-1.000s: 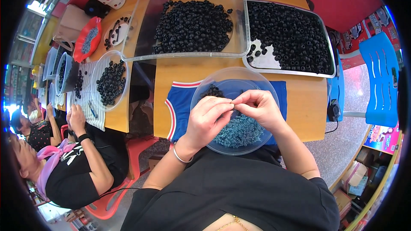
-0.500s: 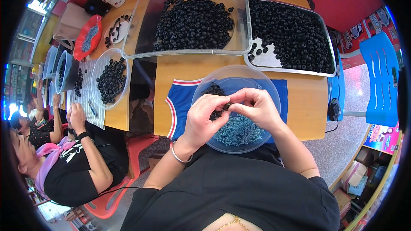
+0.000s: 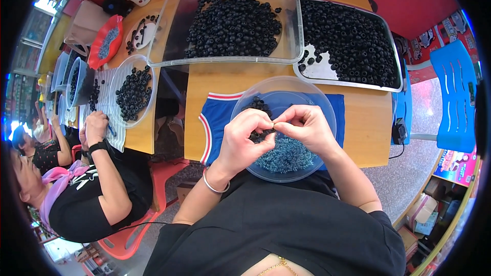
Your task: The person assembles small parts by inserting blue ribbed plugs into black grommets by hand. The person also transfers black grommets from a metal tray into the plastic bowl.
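**Both hands pinching a small part above a clear bowl**

The fingers (image 3: 267, 124) of the left hand (image 3: 245, 140) and those of the right hand (image 3: 306, 129) meet tip to tip, closed on a small dark piece (image 3: 273, 128) too small to identify further. Both hands hover over a clear round bowl (image 3: 245, 103) holding a heap of small blue-grey parts (image 3: 286, 156) and a few black beads (image 3: 258, 105). The bowl rests on a blue cloth with red and white trim (image 3: 215, 125) spread on a wooden desk (image 3: 220, 79). Farther along the desk lie a clear tray (image 3: 232, 20) and a metal tray (image 3: 353, 46), both filled with black beads. To the left, another person's hand (image 3: 95, 127) works beside a smaller bowl of beads (image 3: 132, 92).
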A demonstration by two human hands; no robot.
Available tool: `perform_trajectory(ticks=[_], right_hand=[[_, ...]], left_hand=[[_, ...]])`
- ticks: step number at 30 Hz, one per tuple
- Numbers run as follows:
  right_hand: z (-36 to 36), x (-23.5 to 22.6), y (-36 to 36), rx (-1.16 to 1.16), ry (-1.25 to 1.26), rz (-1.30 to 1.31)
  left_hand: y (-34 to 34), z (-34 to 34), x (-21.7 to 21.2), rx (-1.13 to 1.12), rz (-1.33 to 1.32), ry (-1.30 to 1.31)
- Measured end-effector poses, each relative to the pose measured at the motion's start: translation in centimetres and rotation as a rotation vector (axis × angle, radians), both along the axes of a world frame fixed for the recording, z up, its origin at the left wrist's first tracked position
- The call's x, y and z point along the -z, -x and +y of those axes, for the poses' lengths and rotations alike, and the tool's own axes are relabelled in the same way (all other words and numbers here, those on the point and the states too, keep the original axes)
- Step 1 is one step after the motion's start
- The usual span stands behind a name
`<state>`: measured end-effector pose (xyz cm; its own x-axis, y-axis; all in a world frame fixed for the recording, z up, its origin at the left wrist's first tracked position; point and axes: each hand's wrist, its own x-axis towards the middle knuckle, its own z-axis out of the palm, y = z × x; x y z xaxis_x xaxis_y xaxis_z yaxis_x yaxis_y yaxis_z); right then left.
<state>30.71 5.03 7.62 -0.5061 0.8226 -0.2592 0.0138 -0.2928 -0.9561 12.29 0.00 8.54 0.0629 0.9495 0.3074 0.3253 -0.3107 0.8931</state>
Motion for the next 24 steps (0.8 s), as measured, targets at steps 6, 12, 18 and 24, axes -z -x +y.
perform_trajectory(ticks=[6, 12, 18, 24], right_hand=[[-0.1, -0.5, 0.5, 0.088, -0.133, -0.052], [2.0, -0.1, -2.6, 0.209, -0.165, -0.101], [2.0, -0.4, -1.4, 0.049, -0.479, -0.424], [3.6, -0.8, -2.4, 0.073, -0.708, -0.346]], left_hand=[[0.6, 0.5, 0.0, -0.059, 0.172, -0.260], [3.3, 0.3, -0.3, -0.150, 0.089, -0.126], [2.9, 0.8, -0.6, -0.210, 0.289, -0.030], [3.5, 2.0, 1.6, -0.190, 0.581, -0.206]])
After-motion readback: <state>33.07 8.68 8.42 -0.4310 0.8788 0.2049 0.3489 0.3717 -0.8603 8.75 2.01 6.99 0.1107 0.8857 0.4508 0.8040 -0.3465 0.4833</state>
